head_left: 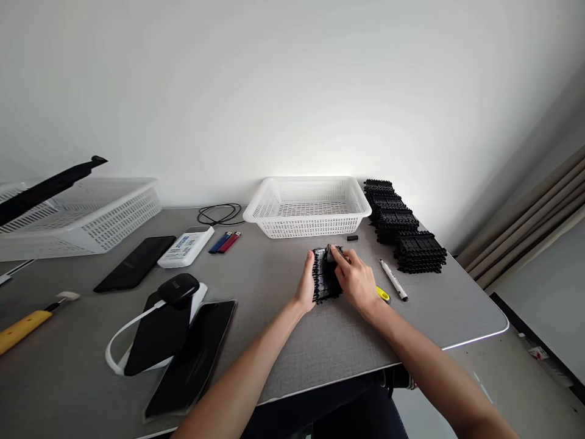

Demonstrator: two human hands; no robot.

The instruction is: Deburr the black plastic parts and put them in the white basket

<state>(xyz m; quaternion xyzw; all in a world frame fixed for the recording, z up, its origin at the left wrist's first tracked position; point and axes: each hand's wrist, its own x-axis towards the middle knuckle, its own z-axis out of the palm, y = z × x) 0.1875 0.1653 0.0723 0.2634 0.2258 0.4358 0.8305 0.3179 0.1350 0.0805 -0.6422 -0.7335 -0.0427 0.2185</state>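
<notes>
In the head view, my left hand [307, 283] is closed on the left edge of a black ribbed plastic piece [325, 279], held tilted just above the table. My right hand [356, 277] bends over the piece's right side, index finger pressing near its top edge. Under that finger a grey metal tip [329, 251] meets the piece. A yellow handle end [382, 294] shows beneath my right wrist, apparently the same utility knife. The middle of this tool is hidden by my hand. Right of it lie a white marker [393, 279] and stacks of similar black pieces [418, 251].
Behind my hands stands a white basket [315, 227], with a black cap [352, 238] before it. Leftward are two lighters [225, 242], a white power bank [186, 247], black phones [134, 263], a charging cable [112, 341], a yellow-handled tool [25, 329] and another basket [121, 219].
</notes>
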